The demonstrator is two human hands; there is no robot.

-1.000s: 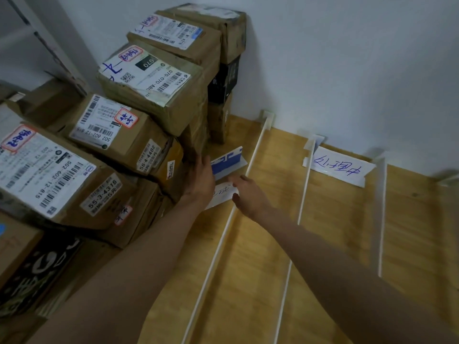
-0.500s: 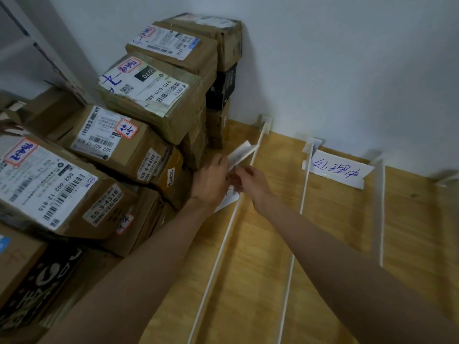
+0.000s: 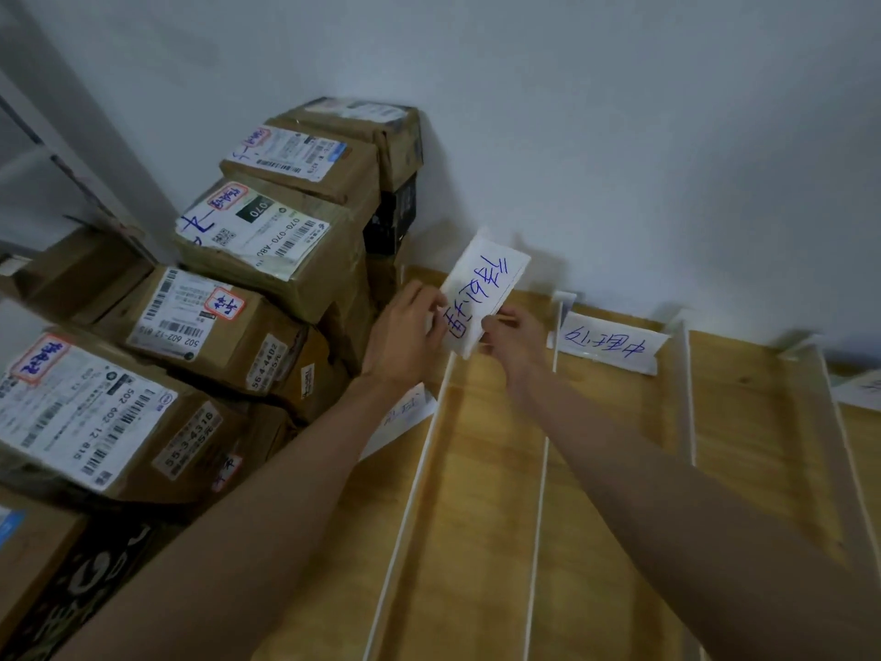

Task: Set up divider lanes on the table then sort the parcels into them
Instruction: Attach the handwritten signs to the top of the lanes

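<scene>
Standing along the far wall, the pale wooden table [image 3: 481, 508] is the largest thing, with its bare planks running from six o'clock up toward twelve. Next in size is the heap of brown cardboard parcels with white printed shipping labels [image 3: 200, 326], filling the nine o'clock side. At least six label-bearing boxes can be counted, with more half-hidden below and behind. They look stiff-walled and moderately heavy, and probably best gripped by opposite bottom edges with both hands, since the taped faces may be slick.

Thin white divider rails [image 3: 541, 469] come next. Four long ones are plainly in view, lying on the planks and running toward the wall (a fifth may sit at the three o'clock edge, too cropped to tell). They appear light, rigid and easily nudged out of line.

Smallest are the white paper lane signs with blue handwriting. One white folded sign [image 3: 612, 348] stands at about two o'clock between two rails. Another white slip [image 3: 405, 412] lies partly under the left forearm. The third, a white handwritten card [image 3: 481, 298], is held off the table just above centre. The left hand [image 3: 405, 336] pinches its left edge, and the right hand [image 3: 512, 333] pinches its lower right corner. The card is likely light and floppy and prone to creasing, so edge pinches suit it.
</scene>
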